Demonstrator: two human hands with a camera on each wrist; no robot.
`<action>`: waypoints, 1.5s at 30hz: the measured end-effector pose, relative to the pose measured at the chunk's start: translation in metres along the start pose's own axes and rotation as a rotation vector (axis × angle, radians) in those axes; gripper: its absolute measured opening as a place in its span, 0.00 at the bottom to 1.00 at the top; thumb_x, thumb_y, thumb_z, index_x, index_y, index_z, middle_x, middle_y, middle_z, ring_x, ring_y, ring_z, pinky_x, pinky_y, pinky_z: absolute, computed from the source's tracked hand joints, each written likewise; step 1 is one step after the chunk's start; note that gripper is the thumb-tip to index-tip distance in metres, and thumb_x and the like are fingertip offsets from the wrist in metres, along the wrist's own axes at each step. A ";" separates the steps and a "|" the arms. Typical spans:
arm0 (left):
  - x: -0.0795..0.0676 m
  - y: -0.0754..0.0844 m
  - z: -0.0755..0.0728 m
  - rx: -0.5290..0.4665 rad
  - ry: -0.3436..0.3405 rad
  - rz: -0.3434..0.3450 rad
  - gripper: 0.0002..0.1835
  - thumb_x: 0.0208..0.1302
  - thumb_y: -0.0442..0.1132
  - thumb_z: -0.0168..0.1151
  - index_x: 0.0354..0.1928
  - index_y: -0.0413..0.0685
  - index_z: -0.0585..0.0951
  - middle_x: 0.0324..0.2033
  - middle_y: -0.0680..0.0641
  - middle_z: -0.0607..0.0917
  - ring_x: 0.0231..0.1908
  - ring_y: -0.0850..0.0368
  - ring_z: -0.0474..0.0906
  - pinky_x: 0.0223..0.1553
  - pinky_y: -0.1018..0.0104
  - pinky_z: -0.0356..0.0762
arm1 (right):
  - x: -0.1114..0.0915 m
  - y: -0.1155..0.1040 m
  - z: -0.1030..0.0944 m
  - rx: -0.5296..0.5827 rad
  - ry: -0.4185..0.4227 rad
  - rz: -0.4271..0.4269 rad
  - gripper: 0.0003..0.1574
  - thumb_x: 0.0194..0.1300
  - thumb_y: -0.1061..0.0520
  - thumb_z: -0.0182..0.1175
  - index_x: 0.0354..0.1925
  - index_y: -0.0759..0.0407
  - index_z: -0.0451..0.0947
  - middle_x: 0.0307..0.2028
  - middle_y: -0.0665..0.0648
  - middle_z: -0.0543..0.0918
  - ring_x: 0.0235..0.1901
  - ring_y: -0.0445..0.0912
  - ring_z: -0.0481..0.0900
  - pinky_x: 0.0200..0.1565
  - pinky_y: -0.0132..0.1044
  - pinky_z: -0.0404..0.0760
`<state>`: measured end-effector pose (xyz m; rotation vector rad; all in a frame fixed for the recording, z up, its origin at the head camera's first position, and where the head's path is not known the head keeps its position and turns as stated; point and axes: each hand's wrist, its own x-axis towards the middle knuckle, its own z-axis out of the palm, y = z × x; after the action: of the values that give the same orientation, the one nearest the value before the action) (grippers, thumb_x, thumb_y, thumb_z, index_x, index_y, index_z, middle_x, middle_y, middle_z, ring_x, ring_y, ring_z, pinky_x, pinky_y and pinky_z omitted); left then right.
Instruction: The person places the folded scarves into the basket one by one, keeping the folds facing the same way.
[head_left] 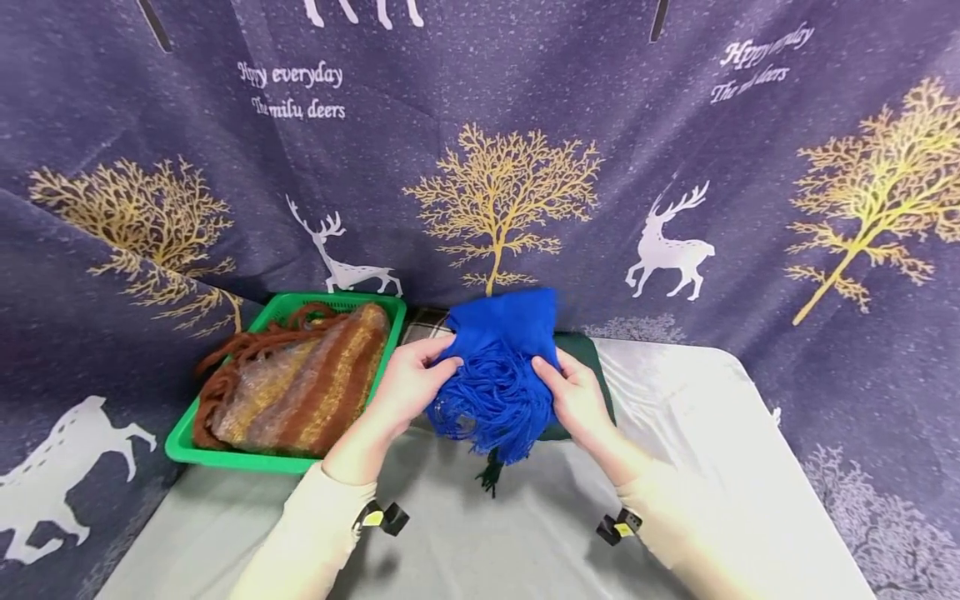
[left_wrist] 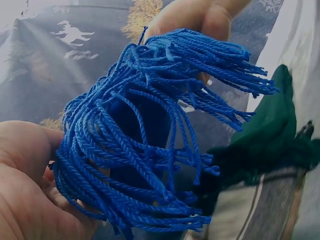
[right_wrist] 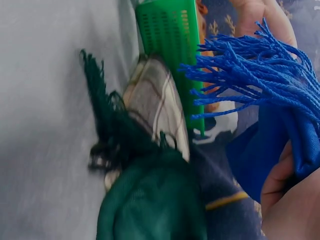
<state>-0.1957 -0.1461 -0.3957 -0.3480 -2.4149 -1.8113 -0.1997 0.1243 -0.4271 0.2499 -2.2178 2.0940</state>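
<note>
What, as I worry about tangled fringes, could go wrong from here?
The blue scarf, pinched at its sides by the left hand and right hand, might slip. Its fringe hangs loose and could knot. If lowered, those strands may catch the green scarf's tassels.

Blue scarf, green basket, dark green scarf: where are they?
Blue scarf (head_left: 498, 383), head view: on its fringe.
Green basket (head_left: 240, 460), head view: front rim.
Dark green scarf (right_wrist: 150, 205), right wrist view: wide bunched part.

Pale table (head_left: 480, 542) beneath a green basket (head_left: 225, 461), plaid cloth (right_wrist: 157, 95) and dark green fringed cloth (right_wrist: 150, 205).
</note>
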 end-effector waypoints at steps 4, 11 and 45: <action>-0.005 -0.003 -0.021 0.014 0.025 -0.028 0.25 0.75 0.35 0.72 0.72 0.39 0.84 0.68 0.40 0.85 0.73 0.41 0.78 0.74 0.42 0.74 | 0.004 0.000 0.019 -0.021 -0.025 -0.025 0.28 0.83 0.52 0.65 0.73 0.62 0.82 0.57 0.65 0.91 0.44 0.39 0.91 0.48 0.32 0.89; -0.012 -0.013 -0.058 -0.002 0.053 -0.113 0.26 0.77 0.36 0.70 0.74 0.39 0.82 0.71 0.39 0.83 0.75 0.42 0.76 0.73 0.46 0.76 | 0.009 0.005 0.057 -0.083 -0.048 -0.078 0.24 0.82 0.49 0.67 0.69 0.57 0.87 0.57 0.59 0.92 0.50 0.42 0.89 0.54 0.33 0.85; -0.013 -0.029 -0.196 0.120 0.329 -0.137 0.24 0.78 0.38 0.70 0.72 0.38 0.83 0.51 0.70 0.87 0.56 0.71 0.79 0.52 0.81 0.78 | 0.060 -0.012 0.215 -0.103 -0.184 -0.118 0.29 0.85 0.47 0.62 0.78 0.48 0.80 0.69 0.53 0.86 0.68 0.45 0.83 0.71 0.37 0.78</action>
<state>-0.2007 -0.3432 -0.3698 0.1219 -2.3447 -1.6111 -0.2451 -0.0942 -0.4184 0.5717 -2.3379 1.9616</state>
